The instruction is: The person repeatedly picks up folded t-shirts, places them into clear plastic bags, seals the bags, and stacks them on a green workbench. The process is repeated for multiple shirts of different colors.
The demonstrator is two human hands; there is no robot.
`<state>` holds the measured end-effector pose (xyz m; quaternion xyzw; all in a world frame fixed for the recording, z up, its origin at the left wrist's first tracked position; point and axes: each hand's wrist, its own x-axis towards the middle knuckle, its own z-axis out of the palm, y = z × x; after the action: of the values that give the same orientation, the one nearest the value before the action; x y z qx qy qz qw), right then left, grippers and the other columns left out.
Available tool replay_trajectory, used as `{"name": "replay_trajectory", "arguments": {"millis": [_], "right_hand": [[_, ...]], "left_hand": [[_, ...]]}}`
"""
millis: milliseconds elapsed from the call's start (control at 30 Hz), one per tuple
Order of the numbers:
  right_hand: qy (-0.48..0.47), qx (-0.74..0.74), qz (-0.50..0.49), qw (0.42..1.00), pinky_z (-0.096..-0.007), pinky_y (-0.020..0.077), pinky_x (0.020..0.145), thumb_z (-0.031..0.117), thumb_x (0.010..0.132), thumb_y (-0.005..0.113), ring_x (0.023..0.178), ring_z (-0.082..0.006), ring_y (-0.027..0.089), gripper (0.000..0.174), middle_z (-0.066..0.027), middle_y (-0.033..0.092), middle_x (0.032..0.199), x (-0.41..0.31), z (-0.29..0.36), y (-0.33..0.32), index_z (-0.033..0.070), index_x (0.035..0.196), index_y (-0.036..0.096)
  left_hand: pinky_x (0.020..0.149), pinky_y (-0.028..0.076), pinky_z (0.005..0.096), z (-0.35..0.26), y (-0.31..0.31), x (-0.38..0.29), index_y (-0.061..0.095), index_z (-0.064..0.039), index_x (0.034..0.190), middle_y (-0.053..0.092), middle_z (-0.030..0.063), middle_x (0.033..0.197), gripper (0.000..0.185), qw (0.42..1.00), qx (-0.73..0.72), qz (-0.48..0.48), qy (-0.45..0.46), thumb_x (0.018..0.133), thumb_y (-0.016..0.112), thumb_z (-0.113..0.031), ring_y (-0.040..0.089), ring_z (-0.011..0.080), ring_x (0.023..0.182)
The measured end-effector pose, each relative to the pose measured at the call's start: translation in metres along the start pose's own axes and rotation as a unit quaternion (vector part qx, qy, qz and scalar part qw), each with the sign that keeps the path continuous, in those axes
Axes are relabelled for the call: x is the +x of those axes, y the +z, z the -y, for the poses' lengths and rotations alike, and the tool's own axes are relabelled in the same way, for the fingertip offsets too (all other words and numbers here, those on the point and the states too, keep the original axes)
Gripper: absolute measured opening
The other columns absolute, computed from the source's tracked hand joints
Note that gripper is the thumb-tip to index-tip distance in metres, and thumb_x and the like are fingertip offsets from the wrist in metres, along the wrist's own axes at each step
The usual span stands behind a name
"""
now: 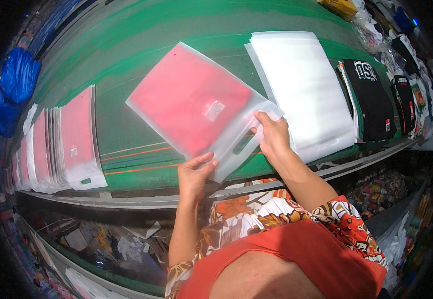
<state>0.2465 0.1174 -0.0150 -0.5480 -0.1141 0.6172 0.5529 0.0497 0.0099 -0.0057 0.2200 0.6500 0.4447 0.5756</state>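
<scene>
A frosted plastic bag [194, 89] with a folded red garment inside is held tilted above the green table. My left hand [196, 172] pinches its near edge at the lower left. At the other end of the handle side, my right hand [274, 130] grips the bag by its corner, thumb on top. An oval handle slot [244, 142] opens between the two hands. Through the film a small pale label [214, 110] shows on the red cloth. Just beyond my right hand lies a stack of white frosted bags [310, 89].
Several bagged red garments [76, 142] lie overlapped on the left of the green table [138, 127]. Folded black garments [368, 97] are stacked at the right. Blue plastic bags [16, 82] sit far left. Below the metal table edge [138, 202], a shelf holds scraps and thread spools [377, 194].
</scene>
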Motion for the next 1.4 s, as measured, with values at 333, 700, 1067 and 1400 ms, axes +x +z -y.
{"name": "replay_trajectory", "arguments": {"millis": [333,700,1067,1400], "right_hand": [[-0.022,-0.025,-0.083,0.996,-0.0380,0.0524,0.078,0.004,0.083,0.073,0.088,-0.0240,0.065,0.027,-0.0150,0.068,0.099,0.025,0.013,0.008,-0.008,0.105,0.064],[-0.009,0.022,-0.026,0.999,-0.0369,0.0534,0.077,0.007,0.085,0.072,0.084,-0.0218,0.064,0.027,-0.0135,0.066,0.095,0.042,0.026,0.020,-0.007,0.104,0.060],[-0.357,-0.571,0.163,0.722,-0.0323,0.0539,0.059,0.002,0.085,0.069,0.064,-0.0211,0.066,0.006,-0.0109,0.069,0.082,0.007,0.047,-0.025,-0.002,0.086,0.066],[-0.543,-0.504,0.423,0.522,-0.0464,0.0499,0.095,0.001,0.075,0.064,0.108,-0.0316,0.063,0.025,-0.0126,0.067,0.111,-0.017,-0.006,-0.006,0.001,0.100,0.067]], "left_hand": [[0.073,0.054,0.0255,-0.004,0.008,-0.003,0.071,0.005,0.113,0.072,0.0110,0.099,0.036,1.000,0.010,-0.022,0.004,0.078,0.079,0.002,0.066,0.0126,0.081],[0.076,0.056,0.0295,-0.007,0.001,0.009,0.068,0.005,0.117,0.071,0.0144,0.104,0.041,0.999,-0.029,-0.033,-0.023,0.077,0.079,0.004,0.068,0.0178,0.085],[0.086,0.052,0.0358,-0.038,-0.048,-0.009,0.070,-0.004,0.117,0.063,0.0156,0.117,0.039,0.888,0.406,-0.142,0.163,0.079,0.080,-0.010,0.062,0.0250,0.097],[0.111,0.024,0.0689,-0.001,0.035,-0.034,0.051,-0.007,0.140,0.041,0.0132,0.152,0.061,0.727,0.612,-0.039,0.309,0.091,0.063,-0.042,0.036,0.0403,0.140]]}}
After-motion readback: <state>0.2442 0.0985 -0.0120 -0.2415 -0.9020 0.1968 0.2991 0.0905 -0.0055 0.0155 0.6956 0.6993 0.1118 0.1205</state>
